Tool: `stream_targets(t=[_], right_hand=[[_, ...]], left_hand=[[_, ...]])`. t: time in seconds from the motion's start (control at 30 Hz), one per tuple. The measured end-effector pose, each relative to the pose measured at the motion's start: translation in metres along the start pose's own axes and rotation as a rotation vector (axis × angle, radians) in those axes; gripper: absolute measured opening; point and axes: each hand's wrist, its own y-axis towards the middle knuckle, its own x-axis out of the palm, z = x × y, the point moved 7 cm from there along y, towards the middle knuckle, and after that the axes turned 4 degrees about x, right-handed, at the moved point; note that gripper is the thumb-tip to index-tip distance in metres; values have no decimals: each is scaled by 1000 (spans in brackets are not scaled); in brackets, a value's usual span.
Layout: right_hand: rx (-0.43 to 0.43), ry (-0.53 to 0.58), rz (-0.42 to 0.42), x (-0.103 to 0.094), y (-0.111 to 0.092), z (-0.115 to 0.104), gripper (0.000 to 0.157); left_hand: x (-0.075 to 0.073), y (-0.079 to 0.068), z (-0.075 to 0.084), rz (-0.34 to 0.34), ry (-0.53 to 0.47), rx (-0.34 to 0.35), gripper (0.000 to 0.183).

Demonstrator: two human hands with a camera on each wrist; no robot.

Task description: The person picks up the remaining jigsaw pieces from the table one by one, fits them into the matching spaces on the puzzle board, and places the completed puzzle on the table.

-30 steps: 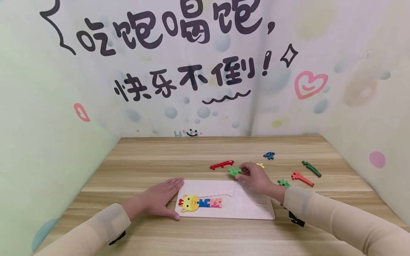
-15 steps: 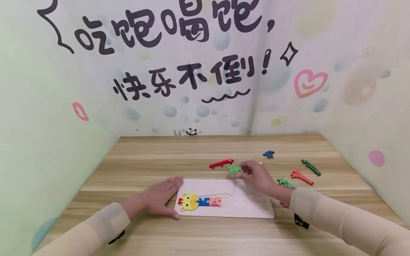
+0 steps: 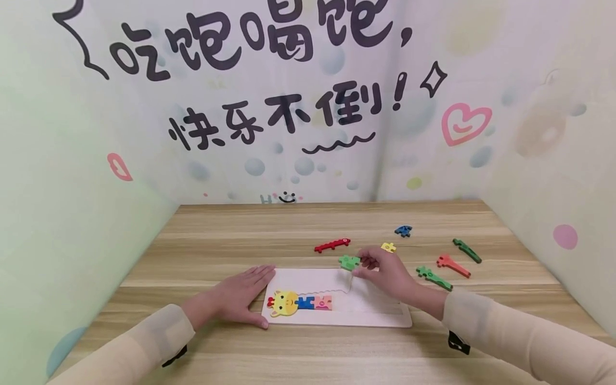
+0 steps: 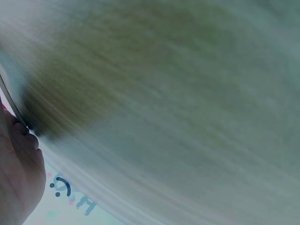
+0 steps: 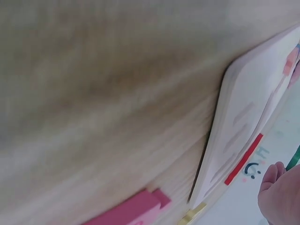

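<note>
A white puzzle board [image 3: 356, 317] lies flat on the table, with a yellow giraffe head [image 3: 284, 303], a blue piece [image 3: 305, 303] and a pink piece [image 3: 323, 302] in a row at its left part. My left hand [image 3: 239, 297] rests at the board's left edge, fingers straight, thumb by the near corner. Between thumb and fingers my right hand [image 3: 391, 275] pinches a light green puzzle piece [image 3: 347, 262], which overlaps the board's far edge in the head view. The right wrist view catches only a sliver of that green piece [image 5: 294, 158] beyond the fingers.
Loose pieces lie beyond and right of the board: red [image 3: 332, 245], yellow [image 3: 388, 247], blue [image 3: 403, 231], dark green [image 3: 467, 251], orange [image 3: 453, 266] and long green [image 3: 434, 278]. A pink piece [image 5: 131, 208] shows in the right wrist view. Printed cloth walls surround the table.
My right hand has brought the green piece slightly nearer, to the board's far edge. The yellow piece and the long green one have come into fuller view. My left hand stays put.
</note>
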Motion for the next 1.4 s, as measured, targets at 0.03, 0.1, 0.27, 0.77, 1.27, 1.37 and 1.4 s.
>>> stream_targets(t=[0.03, 0.1, 0.27, 0.77, 1.27, 1.37, 1.4], right_hand=[[-6, 3, -5, 1, -2, -2, 34], [-11, 14, -15, 3, -6, -5, 34], [-22, 28, -31, 6, -13, -11, 31], [-14, 38, -104, 20, -31, -12, 34], [-17, 31, -160, 31, -42, -14, 36], [-11, 18, -172, 33, -42, -13, 35], [-11, 12, -176, 33, -42, -13, 35]], left_hand=[[0, 0, 0, 1, 0, 1, 120], [0, 0, 0, 1, 6, 4, 120], [0, 0, 0, 9, 20, 13, 120], [0, 0, 0, 31, 81, 30, 119], [-1, 0, 1, 33, 61, 36, 117], [-1, 0, 1, 36, 66, 38, 118], [0, 0, 1, 37, 65, 39, 118]])
